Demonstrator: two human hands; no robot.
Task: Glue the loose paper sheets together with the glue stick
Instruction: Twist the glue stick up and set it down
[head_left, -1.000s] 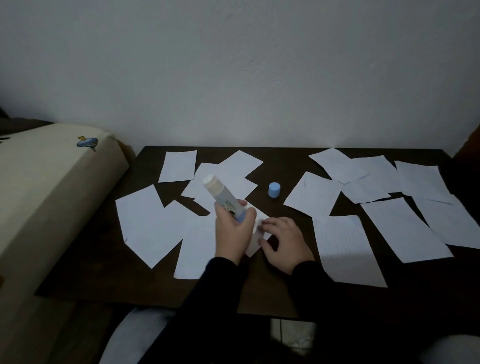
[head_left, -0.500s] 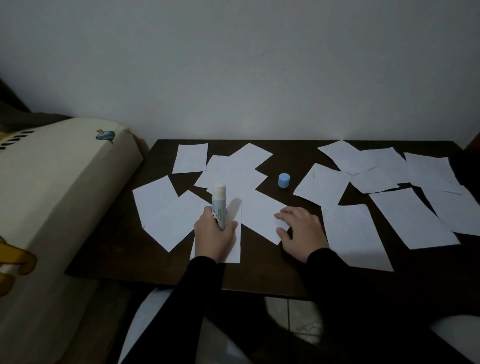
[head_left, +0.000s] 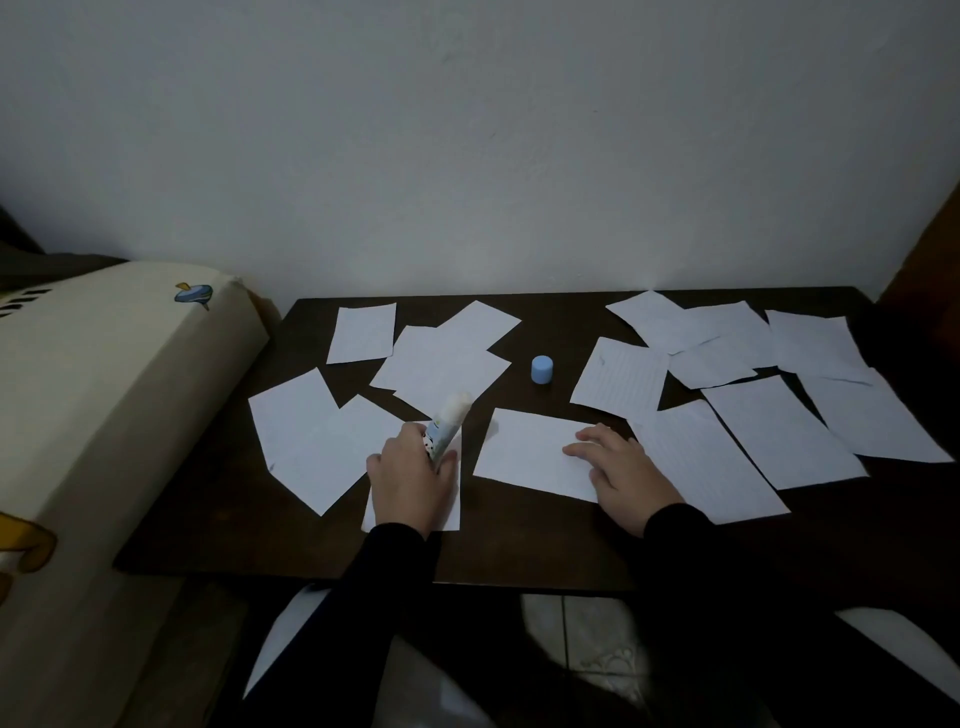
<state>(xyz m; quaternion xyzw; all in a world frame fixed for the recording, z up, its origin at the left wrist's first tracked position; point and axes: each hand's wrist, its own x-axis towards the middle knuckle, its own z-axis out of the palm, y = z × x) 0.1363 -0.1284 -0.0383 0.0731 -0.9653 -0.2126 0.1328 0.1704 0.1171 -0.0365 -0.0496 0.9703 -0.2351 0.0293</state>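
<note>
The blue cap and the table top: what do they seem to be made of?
The blue cap looks like moulded plastic, matt, with an even colour and smooth rounded walls. The table top looks like dark wood or wood veneer with a dull finish; in this dim light no grain can be told, so it stays open.

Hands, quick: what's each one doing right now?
Left hand: grips the uncapped glue stick, tip up.
Right hand: open, fingers flat on a paper sheet, holding nothing.

No text can be read; the glue stick (head_left: 448, 427) label at centre frame shows only blurred print.
</note>
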